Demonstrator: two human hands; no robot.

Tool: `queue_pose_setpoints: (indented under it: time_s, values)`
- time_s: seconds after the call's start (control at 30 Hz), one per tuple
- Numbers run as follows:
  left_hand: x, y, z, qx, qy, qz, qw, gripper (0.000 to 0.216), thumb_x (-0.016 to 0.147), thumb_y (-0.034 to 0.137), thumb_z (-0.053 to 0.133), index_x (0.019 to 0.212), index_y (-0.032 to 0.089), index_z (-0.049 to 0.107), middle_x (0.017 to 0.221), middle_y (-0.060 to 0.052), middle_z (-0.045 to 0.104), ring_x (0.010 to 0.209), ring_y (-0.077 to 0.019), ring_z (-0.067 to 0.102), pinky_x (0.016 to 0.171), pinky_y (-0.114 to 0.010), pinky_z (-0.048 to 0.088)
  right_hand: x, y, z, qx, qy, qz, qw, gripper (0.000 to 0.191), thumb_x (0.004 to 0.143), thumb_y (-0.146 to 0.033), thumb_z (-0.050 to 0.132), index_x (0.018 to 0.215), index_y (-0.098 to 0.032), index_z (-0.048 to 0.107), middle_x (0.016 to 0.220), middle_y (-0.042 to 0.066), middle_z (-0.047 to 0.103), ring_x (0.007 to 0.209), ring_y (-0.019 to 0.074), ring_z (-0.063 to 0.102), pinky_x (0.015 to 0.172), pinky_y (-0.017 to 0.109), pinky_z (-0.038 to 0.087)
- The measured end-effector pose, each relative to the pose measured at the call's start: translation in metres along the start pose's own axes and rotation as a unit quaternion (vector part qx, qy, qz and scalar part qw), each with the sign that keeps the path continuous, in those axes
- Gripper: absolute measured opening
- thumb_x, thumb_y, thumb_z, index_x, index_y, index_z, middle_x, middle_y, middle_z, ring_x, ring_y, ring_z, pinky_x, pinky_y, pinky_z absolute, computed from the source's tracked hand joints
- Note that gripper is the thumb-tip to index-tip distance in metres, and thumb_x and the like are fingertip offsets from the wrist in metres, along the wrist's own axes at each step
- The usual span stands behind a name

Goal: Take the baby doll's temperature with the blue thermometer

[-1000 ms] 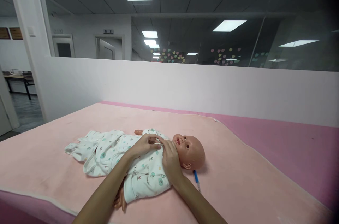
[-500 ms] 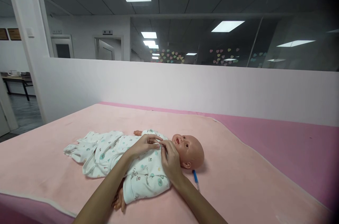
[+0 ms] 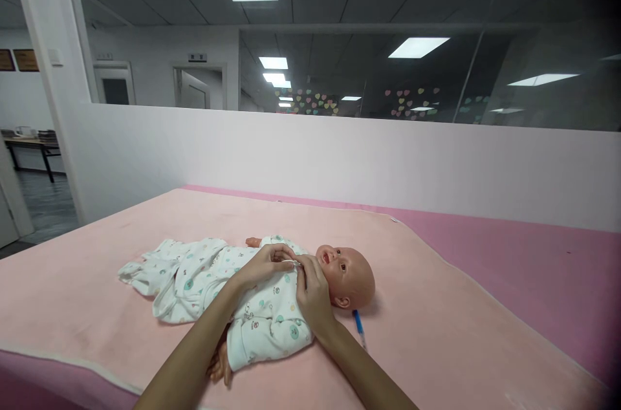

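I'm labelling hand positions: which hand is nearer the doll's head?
Right. The right hand is close beside the doll's head; the left hand is farther off, over the chest of the printed outfit.

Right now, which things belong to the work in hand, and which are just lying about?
In the work, apparently:
- printed outfit, left hand and right hand at its upper front
- doll, wearing it

Lying about:
- blue-ended stick, near the doll's head, untouched
- background table
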State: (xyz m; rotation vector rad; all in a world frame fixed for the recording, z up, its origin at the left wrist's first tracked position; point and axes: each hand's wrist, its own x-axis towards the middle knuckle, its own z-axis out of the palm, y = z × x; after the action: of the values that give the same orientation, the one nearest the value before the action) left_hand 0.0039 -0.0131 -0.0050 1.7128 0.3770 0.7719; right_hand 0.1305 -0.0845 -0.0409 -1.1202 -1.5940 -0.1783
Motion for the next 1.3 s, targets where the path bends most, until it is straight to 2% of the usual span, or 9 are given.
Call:
queue_pose_setpoints:
  time_s: [0.13,0.3,0.47,0.67,0.83,1.13,1.3]
  values:
    - [-0.0019,0.0021,-0.0008,-0.016,-0.011,-0.008,1.000,0.022,0.070,0.025,0.063,0.089,0.015,0.057,0.079,-0.003,0.059,0.079,-0.0122,0.054,0.073,-0.023,0.039,0.0024,-0.0021,-0.0017,-0.003,0.004,-0.021,1.000,0.028,0.082,-0.009,0.033,0.097,-0.021,0.053,0.088,0.006,0.054,0.083,0.0169,0.050,0.074,0.033,0.045]
    - [-0.0016,0.0022,-0.0007,-0.020,-0.011,0.001,1.000,0.022,0.069,0.023,0.064,0.088,0.015,0.057,0.081,-0.004,0.060,0.080,-0.0131,0.055,0.072,-0.023,0.040,0.0027,-0.0030,-0.0025,-0.015,-0.005,-0.033,0.999,0.031,0.080,-0.010,0.034,0.102,-0.020,0.053,0.092,0.007,0.054,0.088,0.0181,0.050,0.077,0.035,0.045]
    - [0.0006,-0.0028,-0.0002,0.046,0.010,0.015,0.999,0.021,0.068,0.025,0.063,0.084,0.012,0.063,0.081,-0.006,0.063,0.078,-0.0145,0.056,0.071,-0.024,0.042,0.0002,0.0011,0.0008,-0.018,0.029,-0.033,0.999,0.031,0.082,-0.009,0.032,0.103,-0.022,0.052,0.095,0.006,0.055,0.090,0.0164,0.051,0.080,0.033,0.046]
    - [0.0014,-0.0069,0.0002,0.077,0.024,0.013,0.997,0.024,0.066,0.028,0.065,0.083,0.012,0.066,0.081,-0.008,0.066,0.076,-0.0161,0.058,0.070,-0.026,0.045,-0.0030,0.0036,0.0014,-0.020,0.058,-0.030,0.998,0.025,0.083,-0.010,0.038,0.097,-0.023,0.053,0.093,0.005,0.054,0.090,0.0161,0.052,0.081,0.034,0.046]
    - [0.0008,-0.0041,0.0018,0.132,0.031,0.056,0.989,0.023,0.069,0.030,0.062,0.085,0.014,0.068,0.086,-0.008,0.067,0.080,-0.0179,0.059,0.070,-0.026,0.045,-0.0038,0.0036,0.0020,-0.024,0.085,-0.030,0.996,0.021,0.082,-0.011,0.041,0.095,-0.023,0.053,0.093,0.005,0.054,0.090,0.0164,0.052,0.080,0.034,0.047]
    - [-0.0006,-0.0003,0.0026,0.188,0.016,0.064,0.980,0.024,0.074,0.027,0.057,0.093,0.016,0.067,0.082,-0.005,0.067,0.073,-0.0147,0.058,0.064,-0.023,0.042,-0.0034,0.0021,0.0018,-0.025,0.068,-0.023,0.997,0.021,0.083,-0.010,0.040,0.095,-0.022,0.053,0.092,0.004,0.054,0.089,0.0151,0.052,0.079,0.032,0.046]
    - [-0.0011,0.0006,0.0017,0.132,0.000,0.057,0.990,0.032,0.072,0.026,0.059,0.102,0.015,0.059,0.092,-0.007,0.065,0.084,-0.0168,0.058,0.072,-0.025,0.044,-0.0026,0.0019,0.0020,-0.024,0.058,-0.015,0.998,0.022,0.083,-0.012,0.039,0.096,-0.022,0.054,0.093,0.005,0.055,0.091,0.0163,0.051,0.080,0.033,0.046]
